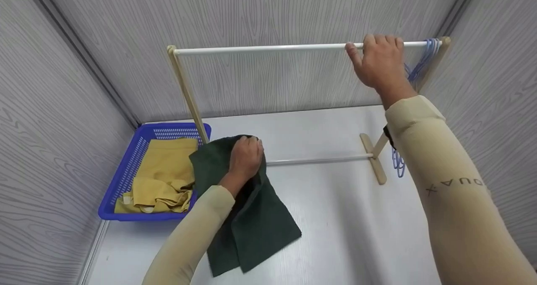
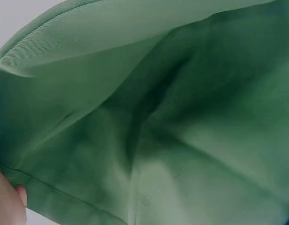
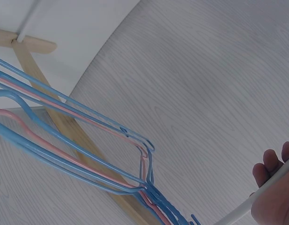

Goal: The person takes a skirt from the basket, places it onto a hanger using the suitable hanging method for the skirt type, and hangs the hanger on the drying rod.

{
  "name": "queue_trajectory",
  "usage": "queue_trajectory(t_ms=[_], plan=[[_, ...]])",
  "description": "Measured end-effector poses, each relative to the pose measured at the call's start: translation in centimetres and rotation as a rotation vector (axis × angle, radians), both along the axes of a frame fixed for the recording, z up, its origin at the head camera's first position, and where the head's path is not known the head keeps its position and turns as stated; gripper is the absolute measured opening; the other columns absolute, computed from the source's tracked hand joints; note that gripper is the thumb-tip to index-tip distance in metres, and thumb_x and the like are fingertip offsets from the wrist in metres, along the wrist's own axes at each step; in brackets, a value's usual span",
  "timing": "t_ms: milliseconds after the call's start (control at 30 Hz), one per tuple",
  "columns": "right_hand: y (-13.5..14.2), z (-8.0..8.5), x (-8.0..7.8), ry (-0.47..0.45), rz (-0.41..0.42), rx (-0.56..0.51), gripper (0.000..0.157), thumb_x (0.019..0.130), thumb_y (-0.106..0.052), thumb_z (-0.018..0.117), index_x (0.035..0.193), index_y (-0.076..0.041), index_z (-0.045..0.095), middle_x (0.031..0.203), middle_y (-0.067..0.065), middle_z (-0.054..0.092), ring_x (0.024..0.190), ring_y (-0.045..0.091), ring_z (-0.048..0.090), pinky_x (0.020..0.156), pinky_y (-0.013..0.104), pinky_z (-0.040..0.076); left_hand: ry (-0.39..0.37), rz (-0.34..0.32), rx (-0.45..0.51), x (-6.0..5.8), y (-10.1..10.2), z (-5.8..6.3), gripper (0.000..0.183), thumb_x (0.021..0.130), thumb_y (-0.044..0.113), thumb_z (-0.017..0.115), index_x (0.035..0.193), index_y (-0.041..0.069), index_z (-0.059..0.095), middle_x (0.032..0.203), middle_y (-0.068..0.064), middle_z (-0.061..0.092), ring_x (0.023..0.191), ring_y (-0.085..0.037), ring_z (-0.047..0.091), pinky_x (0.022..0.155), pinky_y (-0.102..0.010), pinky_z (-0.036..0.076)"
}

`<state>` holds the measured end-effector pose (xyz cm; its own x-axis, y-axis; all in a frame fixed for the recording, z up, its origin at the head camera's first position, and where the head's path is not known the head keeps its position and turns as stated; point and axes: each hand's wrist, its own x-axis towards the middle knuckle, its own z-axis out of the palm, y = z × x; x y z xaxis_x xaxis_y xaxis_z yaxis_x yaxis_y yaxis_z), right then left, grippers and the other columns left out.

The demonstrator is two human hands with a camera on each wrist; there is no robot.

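My left hand [image 1: 246, 157] grips dark green pants [image 1: 264, 230] near their top edge. Two wide panels hang down over the white tabletop. In the left wrist view the green cloth [image 2: 191, 140] fills most of the picture, with a thumb [image 2: 11, 201] at its lower left edge. My right hand [image 1: 379, 62] holds the white top rail [image 1: 260, 49] of a wooden-sided rack, its fingers curled over the bar. Blue and pink hangers [image 3: 88, 119] hang in a bunch at the rack's right end, to the right of that hand.
A blue plastic basket [image 1: 121, 180] with folded mustard-yellow clothes [image 1: 168, 163] stands at the left, by the rack's left post [image 1: 186, 92]. A lower white bar [image 1: 319, 159] runs to the wooden foot [image 1: 373, 159]. Wood-grain panels [image 1: 268, 16] enclose the back and sides.
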<state>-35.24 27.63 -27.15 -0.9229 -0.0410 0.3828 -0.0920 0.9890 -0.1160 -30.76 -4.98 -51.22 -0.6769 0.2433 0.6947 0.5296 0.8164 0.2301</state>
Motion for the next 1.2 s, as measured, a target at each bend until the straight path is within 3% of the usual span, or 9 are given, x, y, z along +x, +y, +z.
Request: queue_trajectory(t_ms=[200,333,533,800,1033,1200], plan=[[-0.1,0.1,0.1,-0.007,-0.002,0.000,0.075,0.102,-0.064,0.015,0.109,0.003,0.047,0.112,0.025,0.051,0.123,0.048,0.042,0.113,0.060,0.018,-0.205,-0.101,0.063,1.0,3.2,0.2,0.031,0.105,0.016,0.039,0.079,0.002,0.050,0.069,-0.010,0.047,0.063,-0.026,0.047,0.061,-0.039,0.042],[-0.4,0.0,0.0,-0.004,-0.001,0.000,0.075,0.101,-0.064,0.015,0.108,0.003,0.046,0.110,0.024,0.051,0.122,0.047,0.042,0.113,0.060,0.019,-0.303,-0.132,0.056,1.5,3.7,-0.2,0.031,0.106,0.018,0.037,0.081,0.003,0.049,0.070,-0.009,0.046,0.064,-0.023,0.046,0.061,-0.036,0.040],[-0.7,-0.2,-0.1,0.006,0.011,-0.012,0.073,0.102,-0.064,0.016,0.107,0.003,0.046,0.108,0.023,0.050,0.119,0.047,0.043,0.110,0.059,0.020,-0.281,-0.108,0.053,1.8,2.1,-1.3,0.029,0.105,0.015,0.040,0.081,0.002,0.050,0.070,-0.009,0.046,0.063,-0.022,0.042,0.059,-0.032,0.035],[-0.4,0.1,0.1,0.001,0.003,0.000,0.077,0.101,-0.065,0.014,0.107,0.004,0.046,0.109,0.024,0.050,0.118,0.046,0.042,0.107,0.058,0.022,-0.257,-0.059,0.015,2.1,-1.1,-2.5,0.028,0.104,0.015,0.041,0.081,0.003,0.051,0.069,-0.009,0.046,0.062,-0.023,0.041,0.058,-0.036,0.037],[-0.4,0.1,0.1,-0.004,0.003,-0.006,0.074,0.102,-0.064,0.015,0.108,0.004,0.045,0.110,0.024,0.049,0.121,0.047,0.041,0.110,0.059,0.020,-0.210,-0.013,-0.007,2.7,-3.4,-4.9,0.028,0.102,0.015,0.046,0.078,0.002,0.049,0.066,-0.008,0.043,0.059,-0.022,0.040,0.055,-0.035,0.033],[-0.4,0.0,0.1,-0.010,0.005,-0.007,0.075,0.102,-0.064,0.014,0.109,0.004,0.045,0.112,0.025,0.049,0.124,0.047,0.040,0.111,0.060,0.018,-0.245,0.028,-0.018,3.6,-4.9,-7.0,0.029,0.102,0.017,0.048,0.077,0.003,0.050,0.066,-0.008,0.044,0.059,-0.025,0.043,0.057,-0.038,0.035]])
